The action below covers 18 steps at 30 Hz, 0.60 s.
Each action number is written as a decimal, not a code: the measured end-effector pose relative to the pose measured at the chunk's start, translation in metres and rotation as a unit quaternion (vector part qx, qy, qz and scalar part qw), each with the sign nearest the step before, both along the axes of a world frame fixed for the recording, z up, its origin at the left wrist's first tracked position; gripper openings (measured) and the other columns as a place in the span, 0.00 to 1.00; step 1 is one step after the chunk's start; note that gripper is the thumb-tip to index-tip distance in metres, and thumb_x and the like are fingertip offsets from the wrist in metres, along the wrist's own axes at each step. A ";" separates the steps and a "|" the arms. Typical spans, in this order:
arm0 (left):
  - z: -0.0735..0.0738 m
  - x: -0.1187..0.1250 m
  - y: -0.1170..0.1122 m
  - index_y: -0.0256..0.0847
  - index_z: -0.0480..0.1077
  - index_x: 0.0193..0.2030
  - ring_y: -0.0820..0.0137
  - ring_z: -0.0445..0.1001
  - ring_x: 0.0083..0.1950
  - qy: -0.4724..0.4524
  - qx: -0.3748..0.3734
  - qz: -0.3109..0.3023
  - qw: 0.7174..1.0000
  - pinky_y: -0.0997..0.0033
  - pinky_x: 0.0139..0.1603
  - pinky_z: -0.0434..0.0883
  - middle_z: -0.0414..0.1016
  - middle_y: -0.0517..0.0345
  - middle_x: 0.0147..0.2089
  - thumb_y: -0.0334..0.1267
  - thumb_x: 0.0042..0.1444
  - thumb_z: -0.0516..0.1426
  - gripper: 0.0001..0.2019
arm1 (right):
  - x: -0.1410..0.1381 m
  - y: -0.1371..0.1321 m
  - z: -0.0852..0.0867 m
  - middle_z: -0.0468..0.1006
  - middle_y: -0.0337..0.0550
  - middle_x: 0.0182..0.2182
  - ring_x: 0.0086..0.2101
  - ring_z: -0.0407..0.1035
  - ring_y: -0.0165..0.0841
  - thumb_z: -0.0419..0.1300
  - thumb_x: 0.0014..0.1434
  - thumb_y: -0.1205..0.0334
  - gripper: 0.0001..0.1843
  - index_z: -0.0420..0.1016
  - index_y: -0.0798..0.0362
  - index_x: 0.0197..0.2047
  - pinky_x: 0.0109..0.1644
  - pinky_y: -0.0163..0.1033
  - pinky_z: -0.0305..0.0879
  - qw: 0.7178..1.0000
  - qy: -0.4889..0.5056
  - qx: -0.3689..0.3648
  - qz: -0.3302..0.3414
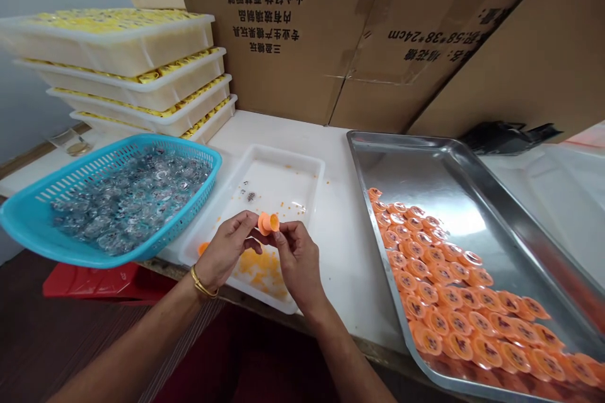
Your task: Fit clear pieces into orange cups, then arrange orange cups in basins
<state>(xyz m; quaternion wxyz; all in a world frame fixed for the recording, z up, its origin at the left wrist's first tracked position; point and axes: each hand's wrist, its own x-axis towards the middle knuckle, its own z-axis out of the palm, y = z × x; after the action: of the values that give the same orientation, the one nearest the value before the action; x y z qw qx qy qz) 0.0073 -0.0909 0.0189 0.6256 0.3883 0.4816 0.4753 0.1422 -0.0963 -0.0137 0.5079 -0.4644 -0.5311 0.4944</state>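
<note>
Landmark: the shallow white tray (302,179) on the worktop (345,258), with orange crumbs (259,267) mostly gathered in its near half and a few dark specks (251,196) farther back.
Orange cup: a small flanged piece (265,224) held up over the middle of the white tray, its open end showing a yellowish inside.
Left hand: this hand (229,252) pinches the orange cup from its left side, above the white tray's left part; a gold-coloured bracelet (201,286) circles the wrist.
Right hand: this hand (299,261) pinches the cup's right side between thumb and fingers, above the white tray's right part.
Blue basket: the perforated basket (28,227) sits left of the white tray, loaded with clear packets (123,208).
Metal tray: the large tray (401,164) lies right of the white tray, with rows of orange pieces (439,289) along its left and near parts.
White tubs: stacked tubs (189,99) stand behind and left of the white tray, filled with yellow packets (108,20).
Cardboard: printed boxes (283,82) rise behind the white tray.
Red stool: its seat (94,282) shows below and left of the white tray.
</note>
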 end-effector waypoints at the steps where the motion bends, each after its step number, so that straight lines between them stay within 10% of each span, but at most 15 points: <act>1: -0.001 -0.002 -0.001 0.36 0.69 0.34 0.70 0.74 0.36 -0.010 -0.007 0.007 1.000 0.75 0.30 0.68 0.74 0.53 0.35 0.49 0.56 0.56 0.16 | 0.000 0.000 -0.001 0.78 0.40 0.32 0.34 0.75 0.33 0.55 0.61 0.57 0.07 0.66 0.50 0.37 0.38 0.39 0.73 1.000 -0.003 0.000 0.003; 11: -0.021 -0.017 0.011 0.33 0.68 0.29 0.77 0.69 0.25 -0.040 -0.114 0.015 0.993 0.79 0.25 0.69 0.70 0.59 0.26 0.45 0.41 0.66 0.17 | 0.009 0.003 0.008 0.78 0.42 0.36 0.34 0.73 0.33 0.53 0.61 0.63 0.03 0.67 0.50 0.37 0.40 0.40 0.70 0.975 -0.187 0.060 0.105; 18: -0.017 -0.031 0.006 0.33 0.70 0.42 0.71 0.76 0.28 0.091 -0.049 0.044 0.994 0.75 0.27 0.72 0.71 0.59 0.31 0.45 0.45 0.63 0.21 | 0.010 0.005 -0.001 0.76 0.50 0.44 0.37 0.74 0.34 0.54 0.57 0.64 0.03 0.63 0.51 0.31 0.36 0.39 0.72 0.984 -0.164 0.009 0.065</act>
<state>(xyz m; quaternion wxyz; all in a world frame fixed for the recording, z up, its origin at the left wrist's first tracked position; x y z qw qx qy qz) -0.0240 -0.0852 0.0021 0.5759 0.3779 0.5756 0.4407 0.1527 -0.0915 -0.0151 0.3850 -0.4986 -0.6407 0.4389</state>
